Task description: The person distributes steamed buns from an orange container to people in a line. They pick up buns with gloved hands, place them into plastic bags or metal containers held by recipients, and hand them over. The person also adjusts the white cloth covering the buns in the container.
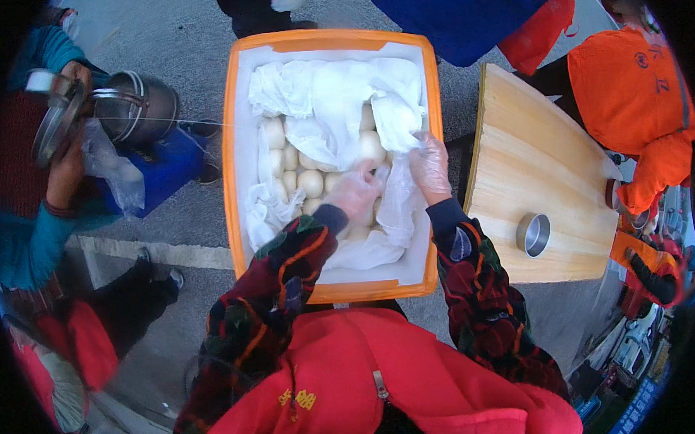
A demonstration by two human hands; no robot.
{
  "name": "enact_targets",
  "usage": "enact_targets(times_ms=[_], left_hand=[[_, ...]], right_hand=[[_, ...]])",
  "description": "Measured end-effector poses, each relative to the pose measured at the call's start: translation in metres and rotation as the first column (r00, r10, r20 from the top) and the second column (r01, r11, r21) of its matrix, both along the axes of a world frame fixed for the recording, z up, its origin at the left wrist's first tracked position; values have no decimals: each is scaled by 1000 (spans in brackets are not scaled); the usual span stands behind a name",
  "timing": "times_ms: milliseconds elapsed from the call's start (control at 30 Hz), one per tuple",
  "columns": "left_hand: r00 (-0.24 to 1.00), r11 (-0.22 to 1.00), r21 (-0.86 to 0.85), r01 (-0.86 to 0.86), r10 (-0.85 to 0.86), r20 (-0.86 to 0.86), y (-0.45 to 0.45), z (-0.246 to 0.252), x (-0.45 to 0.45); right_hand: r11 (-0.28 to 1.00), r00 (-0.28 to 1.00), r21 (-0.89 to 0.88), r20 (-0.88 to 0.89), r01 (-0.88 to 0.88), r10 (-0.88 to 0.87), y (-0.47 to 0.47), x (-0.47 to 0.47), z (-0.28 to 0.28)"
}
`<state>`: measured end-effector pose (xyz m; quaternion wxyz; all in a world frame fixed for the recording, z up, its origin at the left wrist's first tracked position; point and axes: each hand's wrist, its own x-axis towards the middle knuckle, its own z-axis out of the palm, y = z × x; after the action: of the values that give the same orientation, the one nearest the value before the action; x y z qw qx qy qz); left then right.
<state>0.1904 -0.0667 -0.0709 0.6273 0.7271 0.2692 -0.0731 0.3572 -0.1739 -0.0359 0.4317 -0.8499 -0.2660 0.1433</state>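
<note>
A white foam box with orange tape along its rim (232, 164) stands before me. Inside lie several round white steamed buns (310, 184), partly covered by thin white plastic bags (330, 95). My left hand (355, 190), in a clear plastic glove, is over the buns at the middle of the box; it is blurred, and what its fingers hold cannot be made out. At the box's right side my right hand (429, 164), gloved too, pinches the edge of a white plastic bag (397, 122) between thumb and fingers.
Right of the box is a wooden board (537, 168) bearing a round metal tin (533, 235). On the left a person in teal sleeves (63, 223) holds a lid beside a metal pot (145, 106), near a blue box (153, 173). A person in orange (627, 100) is beyond the board.
</note>
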Motion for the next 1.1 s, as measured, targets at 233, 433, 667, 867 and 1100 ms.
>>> enact_targets(times_ms=[233, 433, 667, 867, 1100], left_hand=[[643, 652, -324, -686, 751, 149, 84, -31, 37], [590, 568, 162, -807, 761, 271, 30, 2, 42], [773, 685, 712, -157, 533, -343, -1, -8, 103], [799, 626, 616, 479, -21, -601, 41, -9, 127], [809, 797, 491, 351, 6, -588, 66, -1, 126]], right_hand=[[832, 676, 367, -736, 417, -13, -26, 30, 5], [907, 734, 298, -679, 297, -17, -28, 24, -3], [991, 967, 126, -253, 53, -20, -32, 24, 3], [990, 983, 133, -182, 42, -17, -33, 19, 8], [972, 977, 228, -214, 47, 3, -32, 16, 8]])
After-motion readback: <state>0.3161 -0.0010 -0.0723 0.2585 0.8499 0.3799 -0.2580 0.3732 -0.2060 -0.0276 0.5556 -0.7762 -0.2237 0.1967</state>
